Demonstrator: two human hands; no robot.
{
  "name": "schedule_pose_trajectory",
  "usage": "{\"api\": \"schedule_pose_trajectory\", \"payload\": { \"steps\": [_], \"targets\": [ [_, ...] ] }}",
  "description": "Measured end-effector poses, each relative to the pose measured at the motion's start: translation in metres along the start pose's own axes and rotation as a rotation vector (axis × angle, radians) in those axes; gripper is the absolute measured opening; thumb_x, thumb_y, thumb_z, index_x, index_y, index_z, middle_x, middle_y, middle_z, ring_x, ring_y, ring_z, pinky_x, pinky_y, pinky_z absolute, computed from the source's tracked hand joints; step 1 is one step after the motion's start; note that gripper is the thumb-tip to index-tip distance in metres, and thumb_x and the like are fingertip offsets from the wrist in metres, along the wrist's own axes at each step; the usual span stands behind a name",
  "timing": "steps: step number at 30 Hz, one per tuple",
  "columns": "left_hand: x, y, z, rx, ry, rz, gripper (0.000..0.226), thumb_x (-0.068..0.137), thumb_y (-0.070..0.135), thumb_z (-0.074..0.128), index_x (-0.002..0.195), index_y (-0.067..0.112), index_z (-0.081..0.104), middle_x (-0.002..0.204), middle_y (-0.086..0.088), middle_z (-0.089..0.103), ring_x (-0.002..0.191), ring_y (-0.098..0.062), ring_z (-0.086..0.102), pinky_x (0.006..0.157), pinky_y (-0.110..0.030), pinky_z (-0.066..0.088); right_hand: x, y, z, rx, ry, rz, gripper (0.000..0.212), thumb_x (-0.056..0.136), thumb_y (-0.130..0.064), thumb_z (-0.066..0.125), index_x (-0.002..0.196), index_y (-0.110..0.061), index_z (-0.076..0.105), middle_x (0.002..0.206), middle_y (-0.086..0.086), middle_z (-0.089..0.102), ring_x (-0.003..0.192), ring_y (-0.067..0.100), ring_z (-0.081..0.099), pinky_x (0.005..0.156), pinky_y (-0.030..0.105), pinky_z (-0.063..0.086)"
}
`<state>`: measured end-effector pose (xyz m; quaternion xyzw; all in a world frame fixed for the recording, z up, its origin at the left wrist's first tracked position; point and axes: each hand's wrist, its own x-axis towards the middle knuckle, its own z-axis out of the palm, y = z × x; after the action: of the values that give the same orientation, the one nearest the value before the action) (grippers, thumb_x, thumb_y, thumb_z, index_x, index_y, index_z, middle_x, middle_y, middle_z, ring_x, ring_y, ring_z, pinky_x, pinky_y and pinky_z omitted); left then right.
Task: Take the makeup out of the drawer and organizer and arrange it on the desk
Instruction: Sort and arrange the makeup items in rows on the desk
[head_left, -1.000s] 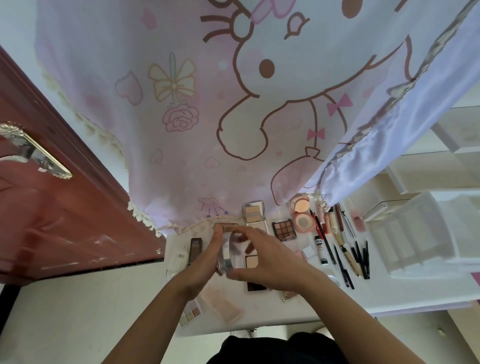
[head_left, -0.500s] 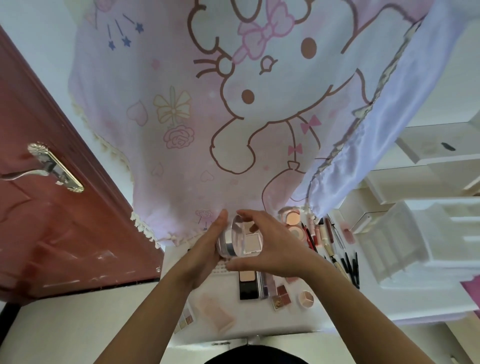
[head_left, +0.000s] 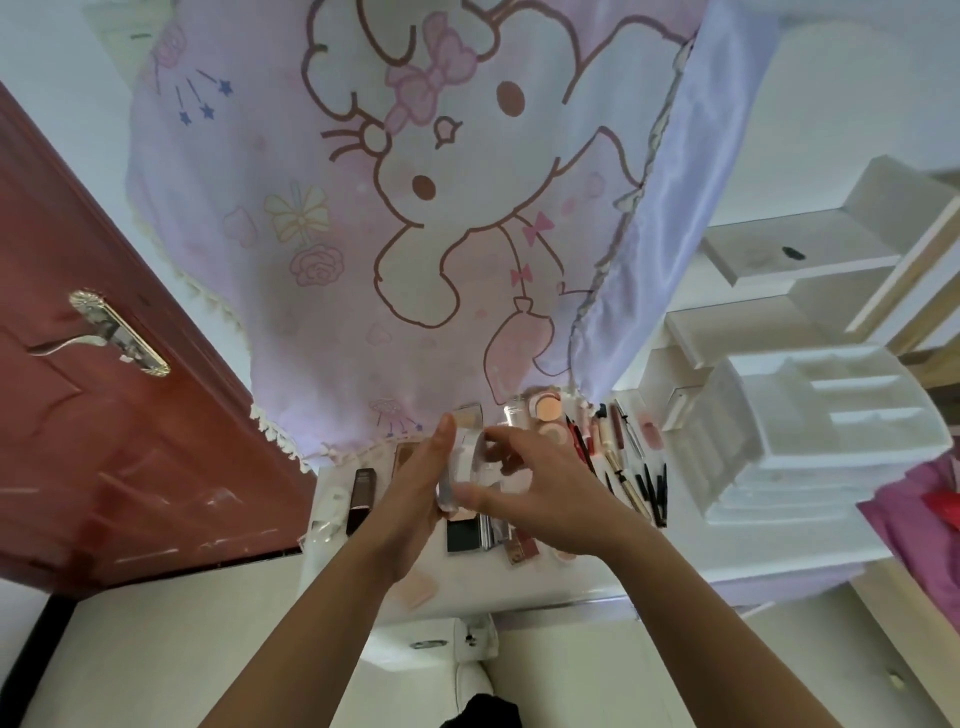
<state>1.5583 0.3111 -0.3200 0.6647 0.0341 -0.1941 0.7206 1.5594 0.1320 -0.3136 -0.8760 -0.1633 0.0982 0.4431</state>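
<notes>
Head view: the clear compact is now sitting edge-on to the camera, showing only as a thin pale band, whereas half a second ago its round face and pinkish pan were turned towards the lens. Both hands are staying at much the same height above the desk.

The left hand is lying flat against the compact's left side with straight fingers, pressing rather than wrapping. The right hand is pinching it from the other side, its thumb curling under the lower rim and its fingers arching over the top. The compact is being held in the air between the two hands, above the black palette and other makeup lying on the desk, well apart from the white organizer at the right.

Motion blur is smearing the compact and fingertips, so its contents are not readable. The hands are hiding several items beneath them.
</notes>
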Motion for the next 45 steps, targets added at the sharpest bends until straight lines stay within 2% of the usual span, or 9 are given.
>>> {"api": "schedule_pose_trajectory", "payload": {
  "steps": [3, 7, 12, 14, 18, 23, 32, 39, 45],
  "targets": [
    [-0.015, -0.003, 0.008, -0.085, 0.044, -0.032, 0.065, 0.091, 0.065, 0.035, 0.133, 0.021, 0.058, 0.126, -0.006, 0.067, 0.115, -0.022, 0.065, 0.088, -0.037, 0.052, -0.012, 0.01, 0.003, -0.032, -0.032, -0.074, 0.079, 0.071, -0.052, 0.081, 0.137, -0.045, 0.038, 0.129, -0.021, 0.046, 0.114, -0.001, 0.047, 0.097, 0.024, 0.043],
    [-0.03, -0.018, 0.011, -0.164, 0.087, -0.11, 0.064, 0.092, 0.066, 0.038, 0.136, 0.022, 0.055, 0.129, -0.011, 0.065, 0.119, -0.03, 0.062, 0.107, -0.053, 0.043, -0.024, 0.021, 0.017, 0.046, -0.044, -0.076, 0.079, 0.065, -0.054, 0.082, 0.133, -0.044, 0.043, 0.126, -0.023, 0.046, 0.111, -0.002, 0.053, 0.094, 0.034, 0.052],
    [-0.043, -0.043, 0.008, -0.248, 0.123, -0.184, 0.067, 0.09, 0.07, 0.038, 0.127, 0.02, 0.062, 0.123, -0.011, 0.068, 0.114, -0.028, 0.062, 0.11, -0.047, 0.035, -0.037, 0.034, 0.037, 0.252, -0.04, 0.002, 0.07, 0.062, -0.045, 0.089, 0.122, -0.04, 0.053, 0.119, -0.018, 0.055, 0.107, -0.003, 0.056, 0.089, 0.016, 0.049],
    [-0.043, -0.051, 0.004, -0.257, 0.119, -0.202, 0.07, 0.086, 0.074, 0.041, 0.127, 0.022, 0.063, 0.122, -0.011, 0.068, 0.11, -0.027, 0.059, 0.104, -0.045, 0.039, -0.041, 0.039, 0.044, 0.333, -0.024, 0.051, 0.068, 0.064, -0.04, 0.09, 0.12, -0.04, 0.052, 0.12, -0.014, 0.056, 0.107, -0.002, 0.058, 0.087, 0.016, 0.05],
    [-0.031, -0.065, -0.01, -0.334, 0.139, -0.238, 0.078, 0.082, 0.077, 0.043, 0.128, 0.016, 0.059, 0.104, -0.012, 0.066, 0.084, -0.022, 0.05, 0.068, -0.031, 0.042, -0.046, 0.055, 0.055, 0.477, 0.113, 0.168, 0.068, 0.064, -0.03, 0.09, 0.12, -0.039, 0.052, 0.113, -0.014, 0.062, 0.103, 0.006, 0.064, 0.09, 0.028, 0.055],
    [-0.01, -0.092, -0.047, -0.562, 0.131, -0.322, 0.062, 0.095, 0.055, 0.045, 0.137, 0.01, 0.053, 0.128, -0.025, 0.06, 0.08, -0.023, 0.054, 0.053, -0.03, 0.047, -0.039, 0.073, 0.077, 0.591, 0.226, 0.32, 0.073, 0.064, -0.019, 0.088, 0.121, -0.036, 0.048, 0.114, -0.001, 0.064, 0.103, 0.018, 0.066, 0.092, 0.037, 0.057],
    [0.02, -0.14, -0.152, -0.548, 0.244, -0.478, 0.044, 0.098, 0.039, 0.05, 0.131, 0.01, 0.057, 0.11, -0.013, 0.066, 0.082, -0.022, 0.064, 0.07, -0.035, 0.047, 0.002, 0.088, 0.176, 0.413, 0.261, 0.569, 0.095, 0.066, -0.013, 0.084, 0.143, -0.036, 0.034, 0.12, -0.011, 0.047, 0.104, 0.013, 0.058, 0.075, 0.018, 0.054],
    [0.034, -0.167, -0.21, -0.399, 0.313, -0.567, 0.026, 0.099, 0.027, 0.054, 0.113, 0.007, 0.064, 0.104, -0.014, 0.06, 0.094, -0.03, 0.057, 0.089, -0.044, 0.049, 0.019, 0.11, 0.255, 0.11, 0.385, 0.787, 0.093, 0.069, -0.04, 0.084, 0.147, -0.021, 0.038, 0.14, -0.007, 0.048, 0.129, 0.014, 0.048, 0.106, 0.032, 0.042],
    [0.033, -0.19, -0.215, -0.188, 0.335, -0.56, 0.025, 0.098, 0.027, 0.057, 0.116, 0.013, 0.066, 0.096, -0.006, 0.066, 0.09, -0.024, 0.061, 0.068, -0.03, 0.041, 0.019, 0.134, 0.277, -0.012, 0.355, 0.86, 0.09, 0.074, -0.049, 0.079, 0.149, -0.025, 0.035, 0.141, -0.002, 0.052, 0.128, 0.021, 0.046, 0.106, 0.04, 0.041]
  ]
}}
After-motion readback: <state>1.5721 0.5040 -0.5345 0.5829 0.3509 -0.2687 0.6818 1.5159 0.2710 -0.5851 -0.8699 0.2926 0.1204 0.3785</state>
